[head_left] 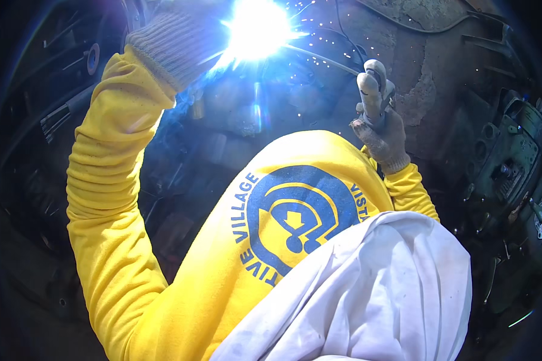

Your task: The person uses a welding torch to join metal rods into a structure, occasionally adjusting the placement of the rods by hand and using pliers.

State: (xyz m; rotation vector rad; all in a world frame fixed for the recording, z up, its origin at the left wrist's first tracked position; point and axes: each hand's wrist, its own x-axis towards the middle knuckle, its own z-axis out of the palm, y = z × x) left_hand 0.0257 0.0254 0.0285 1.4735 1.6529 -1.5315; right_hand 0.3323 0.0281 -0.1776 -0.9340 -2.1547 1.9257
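Note:
A blinding welding arc (259, 30) burns at the top, throwing sparks to the right. My left hand (180, 45), in a grey knit glove, is raised beside its left edge. Glare and the frame's top hide that hand's fingers, so their grip does not show. On the right, my gloved right hand (382, 129) is closed around a welding electrode holder, mostly hidden by the fingers. From it a thin electrode rod (325, 59) runs left into the glare. Yellow sleeves (111, 180) cover both arms.
Brown, worn sheet metal (427, 78) lies beyond my right hand, with a dark cable (415, 27) across it. Greenish metal machinery (512, 150) stands at the right. Dark metal parts with a ring (93, 59) are at the left. White cloth (367, 289) covers the lower foreground.

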